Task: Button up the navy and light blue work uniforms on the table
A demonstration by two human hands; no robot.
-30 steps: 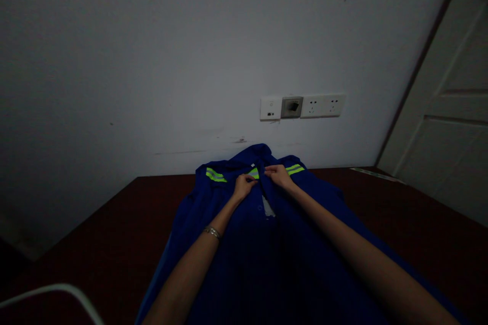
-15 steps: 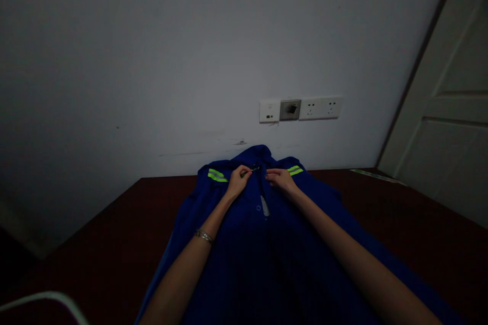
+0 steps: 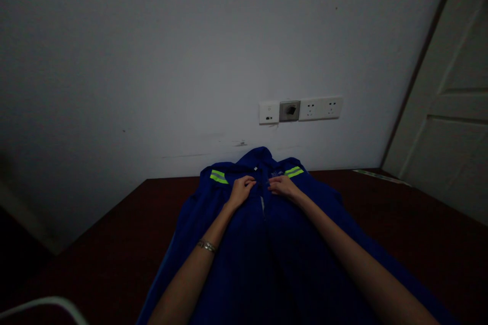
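Observation:
A blue work jacket [image 3: 244, 233] with yellow-green and grey reflective strips lies spread on the dark red tabletop, its collar toward the wall. Below the collar, my left hand [image 3: 241, 190] pinches the edge of the front opening on the left. Across from it, my right hand [image 3: 282, 186] grips the opposite front edge, just under some pale lettering on the chest. A narrow gap separates the two hands. A small white label [image 3: 255, 168] shows inside the collar. The fingertips are small and dim, and part of the cloth they hold is hidden.
Behind the dark red table [image 3: 125, 223] rises a pale wall [image 3: 171, 61] with a row of sockets and switches [image 3: 301, 110]. A white panelled door [image 3: 453, 132] stands at the right. A curved white rail [image 3: 49, 300] shows at the lower left, and a flat strip [image 3: 381, 176] lies at the back right.
Both hands have moved a little down the jacket front, toward me. The collar label and the chest lettering have come into view, and the pale patch in the opening has narrowed.

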